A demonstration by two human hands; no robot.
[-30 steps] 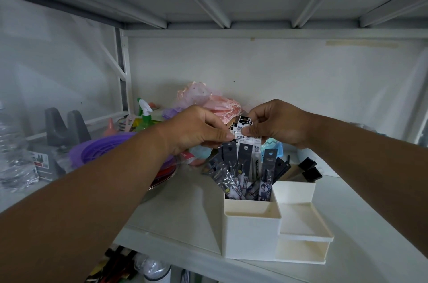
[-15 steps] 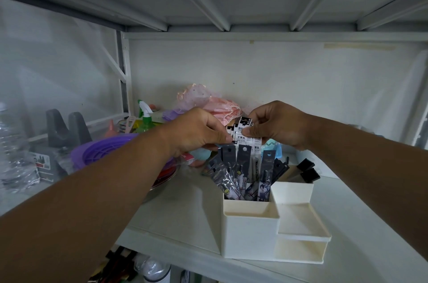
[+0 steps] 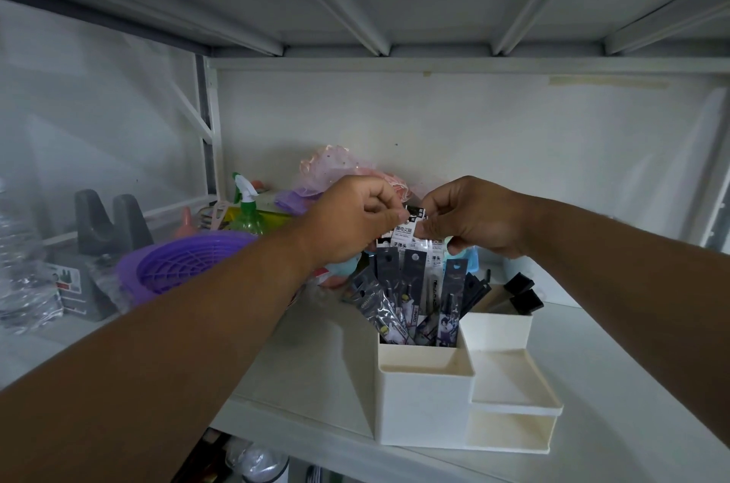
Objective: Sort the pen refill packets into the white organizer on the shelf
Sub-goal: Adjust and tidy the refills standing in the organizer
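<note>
Both hands meet just above the white organizer (image 3: 424, 403). The left hand (image 3: 355, 220) and right hand (image 3: 474, 216) pinch the top edge of a white-headed pen refill packet (image 3: 409, 235), its long axis hanging upright toward the rear-left compartment holding the dark refill packets (image 3: 412, 297).

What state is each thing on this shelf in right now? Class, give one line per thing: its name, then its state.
Left hand: pinching the top of the white packet.
Right hand: pinching the same packet top.
White packet: held upright above the organizer.
Dark packets: standing in the back left compartment, some leaning.
Organizer: upright on the shelf, front compartments empty.
Purple basket: tilted.
Spray bottle: upright.
</note>
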